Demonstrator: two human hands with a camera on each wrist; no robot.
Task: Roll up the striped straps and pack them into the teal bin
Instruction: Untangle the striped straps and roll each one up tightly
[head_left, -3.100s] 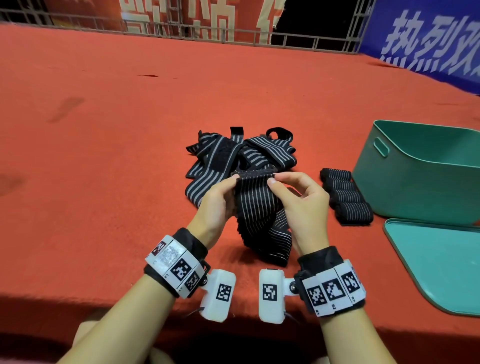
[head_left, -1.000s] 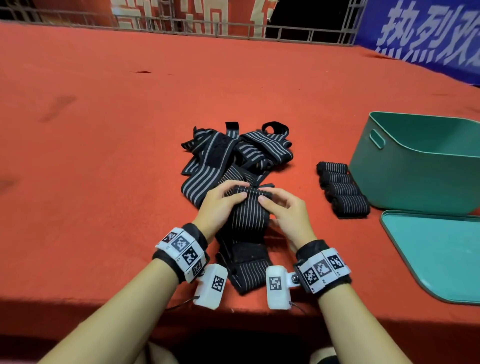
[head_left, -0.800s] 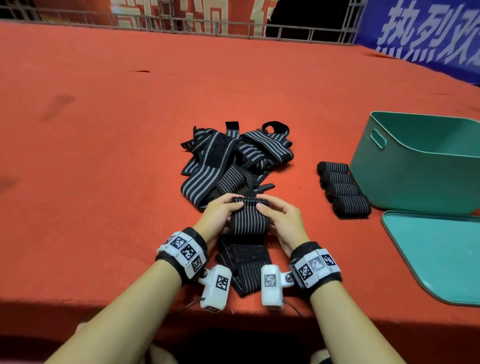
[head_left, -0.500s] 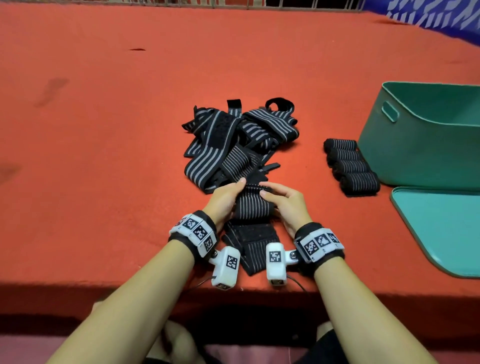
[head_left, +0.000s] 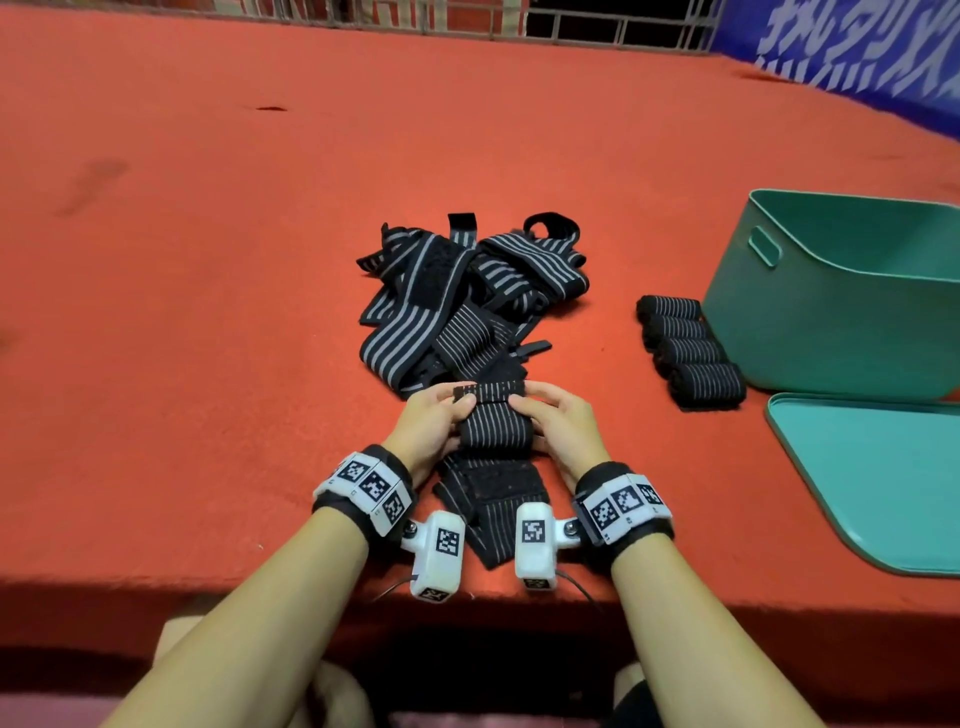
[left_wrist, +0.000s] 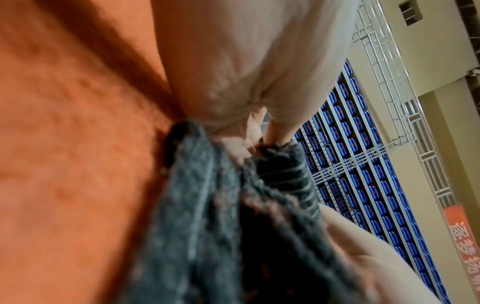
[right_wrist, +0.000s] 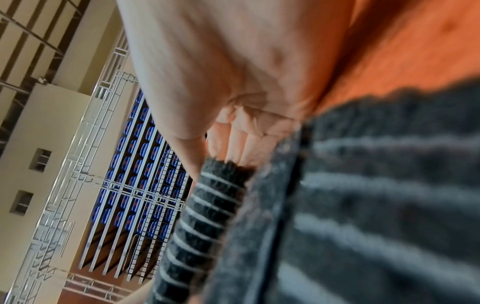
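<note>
Strap (head_left: 496, 434), black with pale stripes, one: flat on the red carpet (head_left: 182, 322) at 6 o'clock of the scene, far end turned over into a narrow first fold, near end trailing toward the table edge between the wrists. Left hand (head_left: 434, 431): thumb and curled fingers pinching the left end of the fold. Right hand (head_left: 563, 431): thumb and curled fingers pinching the right end of the same fold. Loose straps (head_left: 467, 296), one heap: tangled, just beyond the fold at 12 o'clock. Rolled straps (head_left: 688, 351), four: side by side in a row at 2 o'clock, beside the wall of the teal bin (head_left: 831, 332). Bin: upright, at 3 o'clock; contents cannot be told. Teal lid (head_left: 878, 478): flat on the carpet, nearer than the bin, at 4 o'clock.
</note>
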